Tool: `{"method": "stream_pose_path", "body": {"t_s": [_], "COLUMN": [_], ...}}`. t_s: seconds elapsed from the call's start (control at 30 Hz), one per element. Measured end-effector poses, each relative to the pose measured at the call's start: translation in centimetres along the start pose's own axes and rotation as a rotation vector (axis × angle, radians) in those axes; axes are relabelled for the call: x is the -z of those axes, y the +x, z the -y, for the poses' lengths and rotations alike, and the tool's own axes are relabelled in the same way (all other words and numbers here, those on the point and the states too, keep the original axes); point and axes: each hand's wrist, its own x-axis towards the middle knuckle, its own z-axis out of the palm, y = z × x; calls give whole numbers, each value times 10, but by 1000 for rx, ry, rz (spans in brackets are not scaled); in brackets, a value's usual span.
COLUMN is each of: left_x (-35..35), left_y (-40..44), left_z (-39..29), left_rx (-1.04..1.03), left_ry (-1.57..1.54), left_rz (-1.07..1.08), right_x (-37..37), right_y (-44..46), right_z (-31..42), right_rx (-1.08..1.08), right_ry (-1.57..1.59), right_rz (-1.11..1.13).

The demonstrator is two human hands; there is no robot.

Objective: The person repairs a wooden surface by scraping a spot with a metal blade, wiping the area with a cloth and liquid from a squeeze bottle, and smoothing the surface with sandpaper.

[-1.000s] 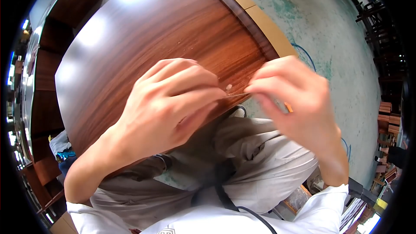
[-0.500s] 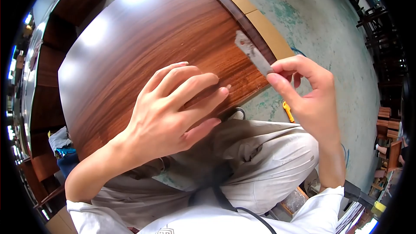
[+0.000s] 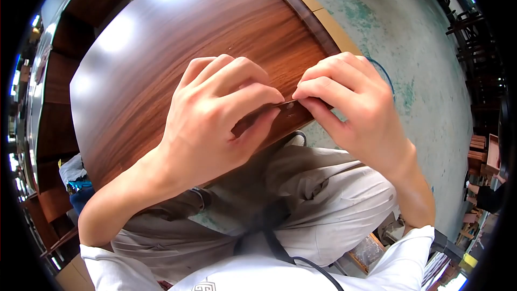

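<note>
A thin, worn metal blade (image 3: 287,102) is seen nearly edge-on above the near right corner of a glossy dark wood panel (image 3: 177,43). My left hand (image 3: 212,116) is closed, with thumb and forefinger pinching the blade's left end. My right hand (image 3: 355,99) pinches the right end between thumb and fingers. Most of the blade is hidden by my fingertips. A small pale speck (image 3: 290,105) lies just below it on the panel.
Cardboard (image 3: 331,27) runs along the panel's right edge, with green-stained concrete floor (image 3: 414,48) beyond. Dark wooden panels (image 3: 59,81) stand at the left. A blue cable (image 3: 386,73) curves by my right hand. Another person's arm (image 3: 474,188) shows at far right.
My right hand has moved left with the blade and turned it nearly edge-on. My left hand has gone from spread fingers to pinching its other end. The yellow tool on the floor is now hidden.
</note>
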Motion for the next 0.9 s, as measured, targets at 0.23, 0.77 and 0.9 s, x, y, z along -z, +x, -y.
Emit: {"method": "stream_pose_path", "body": {"t_s": [0.23, 0.77, 0.9], "left_x": [-5, -2, 5], "left_y": [-3, -8, -10], "left_z": [-5, -5, -9], "left_rx": [-4, -84, -55], "left_ry": [-17, -100, 63], "left_rz": [-19, -15, 118], "right_x": [1, 25, 51], "right_y": [9, 2, -28], "right_z": [-7, 1, -8], "right_rx": [111, 23, -448], "right_ry": [34, 20, 231], "right_rz": [63, 123, 49]}}
